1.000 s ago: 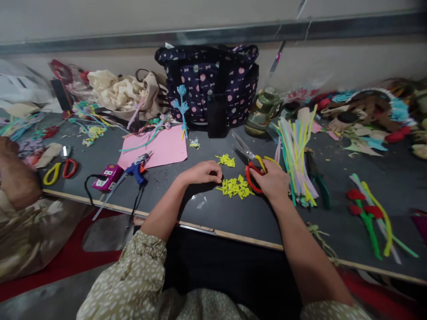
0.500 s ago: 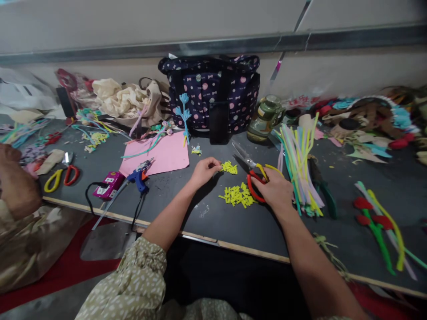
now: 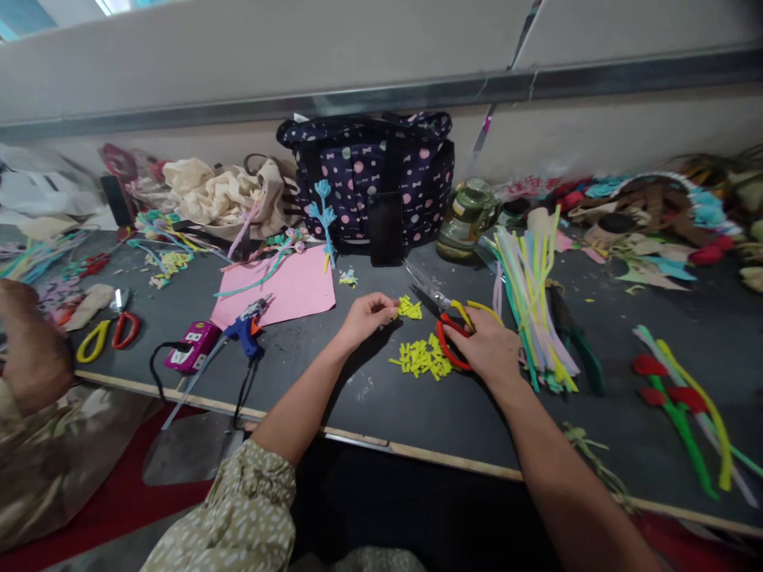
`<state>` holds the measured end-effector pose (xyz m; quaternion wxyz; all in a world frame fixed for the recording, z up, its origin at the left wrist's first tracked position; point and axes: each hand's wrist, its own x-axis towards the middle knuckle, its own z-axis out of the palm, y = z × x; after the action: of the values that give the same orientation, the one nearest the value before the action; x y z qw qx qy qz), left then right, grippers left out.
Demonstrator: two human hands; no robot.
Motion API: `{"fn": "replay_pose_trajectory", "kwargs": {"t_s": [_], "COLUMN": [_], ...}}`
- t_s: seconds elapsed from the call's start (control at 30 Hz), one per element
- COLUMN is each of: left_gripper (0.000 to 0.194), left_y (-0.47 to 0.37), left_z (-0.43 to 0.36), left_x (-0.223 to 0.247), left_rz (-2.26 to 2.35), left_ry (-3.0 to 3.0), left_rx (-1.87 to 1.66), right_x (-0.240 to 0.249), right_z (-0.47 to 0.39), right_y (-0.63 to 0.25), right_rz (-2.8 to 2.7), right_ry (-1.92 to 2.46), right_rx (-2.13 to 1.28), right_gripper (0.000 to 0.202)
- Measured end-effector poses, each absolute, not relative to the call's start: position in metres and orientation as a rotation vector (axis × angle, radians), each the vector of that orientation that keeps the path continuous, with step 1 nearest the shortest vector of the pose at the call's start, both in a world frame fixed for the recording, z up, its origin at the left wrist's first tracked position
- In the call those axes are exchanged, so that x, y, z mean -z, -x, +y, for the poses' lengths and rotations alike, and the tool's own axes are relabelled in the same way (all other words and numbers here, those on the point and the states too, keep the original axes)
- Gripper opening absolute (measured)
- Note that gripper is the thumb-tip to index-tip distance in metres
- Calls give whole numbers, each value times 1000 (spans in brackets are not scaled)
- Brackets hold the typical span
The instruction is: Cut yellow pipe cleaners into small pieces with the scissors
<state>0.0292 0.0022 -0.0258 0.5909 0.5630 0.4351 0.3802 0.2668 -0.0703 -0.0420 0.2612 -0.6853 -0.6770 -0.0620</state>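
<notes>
My right hand (image 3: 486, 342) grips a pair of scissors (image 3: 430, 287) by their red and yellow handles; the blades point up and to the left, slightly apart. My left hand (image 3: 368, 318) is closed in a pinch at the left edge of a small pile of short yellow pipe cleaner pieces (image 3: 409, 307). Whatever sits between its fingertips is too small to make out. Nearer to me, a larger pile of the same yellow pieces (image 3: 422, 357) lies below both hands.
Beyond stand a dark patterned bag (image 3: 363, 171), a phone (image 3: 385, 229) and a green bottle (image 3: 466, 218). Pipe cleaners (image 3: 533, 302) and pliers (image 3: 581, 342) lie right. A glue gun (image 3: 245, 330), pink sheet (image 3: 292, 290) and other scissors (image 3: 124, 327) lie left, near another person's arm (image 3: 32, 342).
The view has shifted slightly, so the scene sits a little lower. My left hand stays pinched by the small pile, and the scissors remain in my right hand.
</notes>
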Motion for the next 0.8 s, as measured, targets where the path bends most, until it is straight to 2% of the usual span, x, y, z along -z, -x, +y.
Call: {"fn": "replay_pose_trajectory", "kwargs": {"t_s": [0.17, 0.4, 0.57, 0.8], "left_gripper": [20, 24, 22, 30], "left_y": [-27, -33, -26, -17], "left_z": [3, -2, 1, 11], "left_x": [27, 24, 20, 22], "left_rz": [1108, 971, 968, 901], "left_ry": [-1304, -1221, -1160, -752], "left_rx": [-988, -864, -1066, -1185], "right_x": [44, 42, 45, 43], "right_z": [-70, -71, -71, -75], "right_y": [-269, -266, -267, -264], "right_rz": [-1817, -1829, -1845, -1930], "right_ry": [1873, 1864, 1812, 1672], "right_rx": [178, 143, 124, 109], "right_gripper": [51, 49, 50, 52]}}
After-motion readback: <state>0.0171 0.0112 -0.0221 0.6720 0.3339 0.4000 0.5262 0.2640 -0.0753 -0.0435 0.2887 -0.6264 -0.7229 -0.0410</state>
